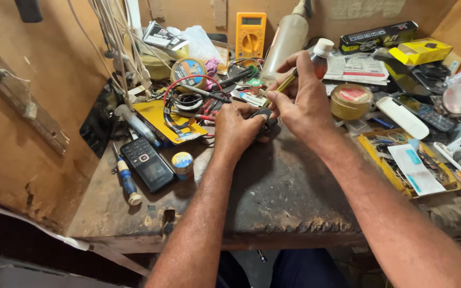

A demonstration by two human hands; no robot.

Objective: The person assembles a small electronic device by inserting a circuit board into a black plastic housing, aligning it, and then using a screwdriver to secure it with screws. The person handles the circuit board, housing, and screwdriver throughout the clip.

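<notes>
The left hand (237,128) rests on the worn dark workbench (273,197) with its fingers curled closed around a small dark object (265,118), which sits at the fingertips, pinned between this hand and the right hand (302,104); the object is mostly covered, so its kind cannot be told. The right hand lies just beside the left, touching it over the object, with thumb and forefinger pinched shut on a thin yellow-handled tool (281,85). The tool runs up and to the right from the pinch, its lower end pointing down toward the dark object. Near the left hand, a black keypad phone (146,162), a small round tin (182,162) and a blue-handled screwdriver (126,181) lie on the bench. A yellow multimeter (250,33) stands against the back wall, and a roll of tape (351,100) lies right of the right hand.
</notes>
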